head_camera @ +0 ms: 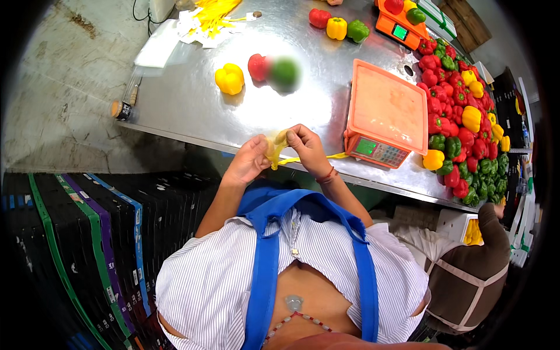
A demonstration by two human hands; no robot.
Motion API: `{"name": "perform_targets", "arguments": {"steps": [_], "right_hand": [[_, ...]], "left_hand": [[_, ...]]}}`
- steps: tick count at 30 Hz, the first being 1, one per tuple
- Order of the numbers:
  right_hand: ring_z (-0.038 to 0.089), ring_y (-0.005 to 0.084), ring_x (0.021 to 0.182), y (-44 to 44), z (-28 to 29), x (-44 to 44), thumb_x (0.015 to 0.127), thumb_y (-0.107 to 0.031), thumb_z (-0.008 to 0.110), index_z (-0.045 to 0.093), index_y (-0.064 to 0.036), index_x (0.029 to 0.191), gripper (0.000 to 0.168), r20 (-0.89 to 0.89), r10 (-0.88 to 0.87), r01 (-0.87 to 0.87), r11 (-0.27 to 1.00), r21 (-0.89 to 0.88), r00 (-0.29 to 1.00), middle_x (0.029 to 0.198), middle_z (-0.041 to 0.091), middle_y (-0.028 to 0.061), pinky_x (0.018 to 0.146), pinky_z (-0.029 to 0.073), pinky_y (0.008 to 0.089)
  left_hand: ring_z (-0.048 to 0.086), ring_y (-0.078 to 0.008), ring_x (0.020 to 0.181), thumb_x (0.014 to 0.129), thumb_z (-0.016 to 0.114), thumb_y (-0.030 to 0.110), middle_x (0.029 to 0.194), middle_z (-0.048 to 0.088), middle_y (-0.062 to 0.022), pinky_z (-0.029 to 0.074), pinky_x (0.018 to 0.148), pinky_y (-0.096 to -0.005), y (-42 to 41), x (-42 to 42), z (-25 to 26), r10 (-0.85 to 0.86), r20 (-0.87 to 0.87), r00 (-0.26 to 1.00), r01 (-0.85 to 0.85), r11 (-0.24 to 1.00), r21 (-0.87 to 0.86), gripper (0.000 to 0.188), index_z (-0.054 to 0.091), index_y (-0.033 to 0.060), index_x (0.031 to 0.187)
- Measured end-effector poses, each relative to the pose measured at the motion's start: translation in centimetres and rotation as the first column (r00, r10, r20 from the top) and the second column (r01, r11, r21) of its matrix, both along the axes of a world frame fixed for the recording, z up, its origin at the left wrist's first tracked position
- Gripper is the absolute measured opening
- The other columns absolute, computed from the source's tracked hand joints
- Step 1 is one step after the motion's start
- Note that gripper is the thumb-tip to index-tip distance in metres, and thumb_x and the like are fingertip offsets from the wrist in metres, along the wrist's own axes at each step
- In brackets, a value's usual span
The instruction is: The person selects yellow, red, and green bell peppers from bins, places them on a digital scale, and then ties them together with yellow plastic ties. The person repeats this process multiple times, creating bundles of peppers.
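A yellow mesh net sleeve (274,154) is stretched between my two hands above the table's front edge. My left hand (250,161) pinches one side of its mouth and my right hand (307,148) pinches the other. The sleeve's narrow tail runs right, under my right wrist, towards the near scale. Beyond my hands a yellow bell pepper (229,79), a red bell pepper (257,67) and a green bell pepper (284,73) sit on the metal table (175,105). The green one looks blurred and stands against the red.
An orange digital scale (389,109) stands at right, beside a large pile of peppers (459,100). Another scale (400,26) holds peppers. Yellow nets (214,17) lie far left; three peppers (336,29) sit farther back. Black crates (166,210) stack below left. Another person (470,280) is at right.
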State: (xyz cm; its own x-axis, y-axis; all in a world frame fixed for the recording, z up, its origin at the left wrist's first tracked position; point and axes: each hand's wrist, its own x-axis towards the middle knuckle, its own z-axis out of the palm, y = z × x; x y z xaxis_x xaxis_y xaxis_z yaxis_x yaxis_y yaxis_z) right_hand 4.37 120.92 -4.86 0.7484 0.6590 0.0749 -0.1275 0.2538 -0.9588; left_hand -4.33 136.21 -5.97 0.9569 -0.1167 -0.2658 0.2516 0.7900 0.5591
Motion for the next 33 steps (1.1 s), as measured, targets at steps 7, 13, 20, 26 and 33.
{"name": "perform_targets", "arguments": {"steps": [7, 13, 20, 26, 33], "right_hand": [[0.044, 0.0069, 0.055, -1.5, -0.1, -0.1, 0.09, -0.029, 0.044, 0.048, -0.004, 0.083, 0.026, -0.426, 0.154, -0.108, 0.986, 0.13, 0.892, 0.065, 0.044, -0.0013, 0.05, 0.037, 0.0211], [0.045, 0.005, 0.06, -3.0, 3.8, 0.4, 0.085, -0.025, 0.052, 0.053, -0.001, 0.091, 0.025, -0.034, 0.454, -0.454, 0.883, -0.121, 0.89, 0.07, 0.05, -0.0009, 0.054, 0.038, 0.0199], [0.043, 0.0049, 0.05, -3.5, 4.0, 4.0, 0.089, -0.028, 0.045, 0.049, -0.004, 0.091, 0.024, -0.472, 0.276, -0.064, 0.907, 0.417, 0.837, 0.065, 0.047, -0.0034, 0.049, 0.036, 0.0178], [0.026, 0.0021, 0.041, -4.6, 3.2, 1.7, 0.088, -0.031, 0.048, 0.047, -0.001, 0.108, 0.036, -0.513, 0.519, -0.408, 0.855, 0.321, 0.684, 0.054, 0.031, -0.0074, 0.038, 0.021, 0.0174], [0.028, 0.0023, 0.044, -5.3, -0.3, 7.4, 0.09, -0.022, 0.043, 0.049, -0.003, 0.094, 0.021, -0.424, 0.074, 0.075, 0.943, 0.325, 0.903, 0.055, 0.033, -0.0072, 0.04, 0.022, 0.018]], "left_hand": [[0.042, -0.0097, 0.057, 0.087, 0.049, 0.027, 0.064, 0.044, -0.0007, 0.033, 0.05, -0.0222, -1.1, 1.6, 0.9, 0.178, 0.277, 0.944, -0.233, 0.956, 0.177, 0.021, 0.041, 0.0096, 0.079], [0.036, -0.0066, 0.043, 0.088, 0.048, 0.029, 0.059, 0.04, 0.0001, 0.028, 0.04, -0.0188, -1.1, 3.4, 3.9, 0.056, 0.178, 0.982, -0.065, 0.997, 0.048, 0.024, 0.039, 0.0099, 0.077], [0.039, -0.0042, 0.042, 0.09, 0.045, 0.024, 0.075, 0.053, -0.0028, 0.028, 0.033, -0.0168, -2.7, 1.5, 3.6, -0.465, 0.104, 0.879, 0.403, 0.842, 0.359, 0.024, 0.05, 0.0038, 0.1], [0.038, -0.0061, 0.041, 0.091, 0.04, 0.03, 0.064, 0.051, -0.0009, 0.029, 0.037, -0.018, 0.8, 6.8, 3.9, 0.391, 0.012, 0.92, -0.368, 0.857, 0.362, 0.027, 0.054, 0.0066, 0.087], [0.03, -0.0058, 0.037, 0.091, 0.036, 0.036, 0.048, 0.036, 0.0057, 0.029, 0.038, -0.0201, -0.1, 4.3, 2.3, -0.388, 0.196, 0.901, 0.428, 0.87, -0.246, 0.032, 0.048, 0.0071, 0.093]]}}
